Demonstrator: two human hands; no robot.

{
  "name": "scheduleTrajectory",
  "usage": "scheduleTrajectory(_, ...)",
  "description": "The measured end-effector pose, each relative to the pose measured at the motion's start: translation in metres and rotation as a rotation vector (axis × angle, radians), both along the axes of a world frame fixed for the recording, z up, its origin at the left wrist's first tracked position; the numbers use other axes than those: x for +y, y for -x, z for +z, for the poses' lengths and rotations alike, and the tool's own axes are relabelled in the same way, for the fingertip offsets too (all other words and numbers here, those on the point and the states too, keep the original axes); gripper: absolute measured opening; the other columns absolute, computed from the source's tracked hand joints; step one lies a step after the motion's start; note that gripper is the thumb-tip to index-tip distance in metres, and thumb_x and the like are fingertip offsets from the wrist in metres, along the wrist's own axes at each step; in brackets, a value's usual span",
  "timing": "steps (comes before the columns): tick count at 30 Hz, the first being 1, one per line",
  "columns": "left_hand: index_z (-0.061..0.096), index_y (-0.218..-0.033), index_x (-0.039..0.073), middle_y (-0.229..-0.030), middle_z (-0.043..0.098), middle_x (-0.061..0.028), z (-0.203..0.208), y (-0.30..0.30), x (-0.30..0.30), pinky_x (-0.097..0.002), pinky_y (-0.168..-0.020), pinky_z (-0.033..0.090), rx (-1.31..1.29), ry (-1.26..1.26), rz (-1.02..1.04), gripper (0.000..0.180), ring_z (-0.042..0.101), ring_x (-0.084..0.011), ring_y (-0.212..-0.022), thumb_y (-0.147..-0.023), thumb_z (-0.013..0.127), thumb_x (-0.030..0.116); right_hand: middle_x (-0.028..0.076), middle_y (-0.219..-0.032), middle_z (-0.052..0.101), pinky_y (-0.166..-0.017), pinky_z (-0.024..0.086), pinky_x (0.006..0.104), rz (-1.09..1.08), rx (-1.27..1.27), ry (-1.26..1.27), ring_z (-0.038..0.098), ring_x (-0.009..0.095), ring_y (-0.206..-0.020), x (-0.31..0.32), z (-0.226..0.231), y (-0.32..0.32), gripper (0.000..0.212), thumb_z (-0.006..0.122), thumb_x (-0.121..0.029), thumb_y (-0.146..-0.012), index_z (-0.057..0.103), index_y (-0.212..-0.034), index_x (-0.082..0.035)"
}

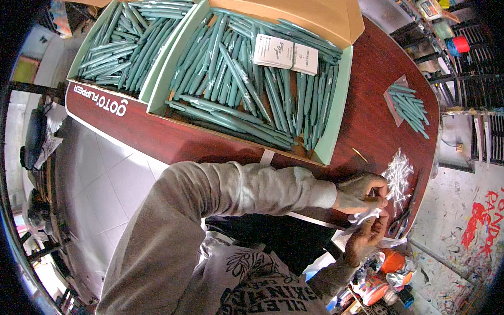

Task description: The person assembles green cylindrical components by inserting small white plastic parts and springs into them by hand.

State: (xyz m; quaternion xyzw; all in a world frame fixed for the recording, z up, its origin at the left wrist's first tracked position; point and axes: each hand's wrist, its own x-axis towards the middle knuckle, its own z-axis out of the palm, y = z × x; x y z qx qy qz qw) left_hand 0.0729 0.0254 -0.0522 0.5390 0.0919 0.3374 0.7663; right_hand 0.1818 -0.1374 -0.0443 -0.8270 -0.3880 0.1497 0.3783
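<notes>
My left hand [362, 193] reaches across from the left in a grey sleeve, with its fingers closed in a pinch. Just below it my right hand [367, 238] is closed too. Between the two sits a small white crumpled piece [363, 217], thin like paper or plastic, which both hands pinch. The fingers partly hide it. Right beside my left hand lies a loose pile of short white-and-clear sticks [399, 178]. A thin gold-coloured strip [360, 154] rests on the table above my left hand.
Two open cardboard boxes [333, 139] [73, 68] hold many green pens. A banded stack of white cards [273, 51] lies on the pens. A clear bag of green pens [409, 107] is at the right. Dark-handled scissors [400, 222] lie by the table's edge. Orange-lidded containers [376, 289] stand below.
</notes>
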Motion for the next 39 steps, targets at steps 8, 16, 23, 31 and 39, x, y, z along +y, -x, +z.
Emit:
scheduleTrajectory(8,0.058,-0.093,0.004,-0.087,0.061,-0.0066,0.005,0.003,-0.001,-0.0331,-0.073,0.047,0.076,-0.062,0.034,0.03,0.058,-0.0168,-0.084,-0.093,0.066,0.033,0.013,-0.117,0.056,-0.091,0.044,0.032,0.023,0.157,-0.053,0.055,0.02,-0.1,-0.001,0.001,-0.008,0.035,0.054,-0.017,-0.099,0.052,-0.128,0.001)
scheduleTrajectory(16,0.062,-0.098,0.008,-0.089,0.066,-0.0036,0.014,0.008,0.011,-0.0292,-0.067,0.049,-0.108,0.323,-0.232,0.027,0.061,-0.0113,-0.082,-0.095,0.064,0.034,0.007,-0.103,0.063,-0.081,0.049,0.0326,-0.088,0.191,-0.142,0.06,0.019,-0.091,-0.046,0.042,-0.061,0.036,0.057,-0.027,-0.096,0.056,-0.121,0.0)
scheduleTrajectory(23,0.068,-0.102,0.001,-0.089,0.068,-0.0039,0.01,0.004,-0.001,-0.029,-0.07,0.05,-0.143,0.098,-0.282,0.029,0.061,-0.0109,-0.08,-0.091,0.07,0.027,0.008,-0.113,0.06,-0.086,0.046,0.0315,-0.05,0.096,-0.255,0.058,0.018,-0.098,0.007,0.03,-0.019,0.04,0.054,-0.028,-0.1,0.05,-0.129,-0.001)
scheduleTrajectory(31,0.066,-0.098,-0.003,-0.086,0.068,-0.0107,0.001,0.005,0.002,-0.0343,-0.072,0.05,-0.001,-0.226,-0.258,0.021,0.06,-0.0143,-0.081,-0.09,0.063,0.016,0.008,-0.101,0.064,-0.08,0.045,0.0296,-0.12,0.078,-0.268,0.056,0.015,-0.089,0.044,0.056,0.03,0.031,0.055,-0.022,-0.1,0.062,-0.115,0.004)
scheduleTrajectory(39,0.066,-0.094,-0.003,-0.084,0.067,-0.0177,-0.009,-0.006,-0.011,-0.0392,-0.073,0.05,-0.163,-0.162,-0.078,0.02,0.065,-0.0237,-0.08,-0.086,0.063,0.014,0.007,-0.084,0.061,-0.071,0.044,0.0301,-0.254,-0.19,-0.3,0.053,0.015,-0.077,0.057,0.036,0.02,0.043,0.053,-0.039,-0.1,0.065,-0.102,0.003)
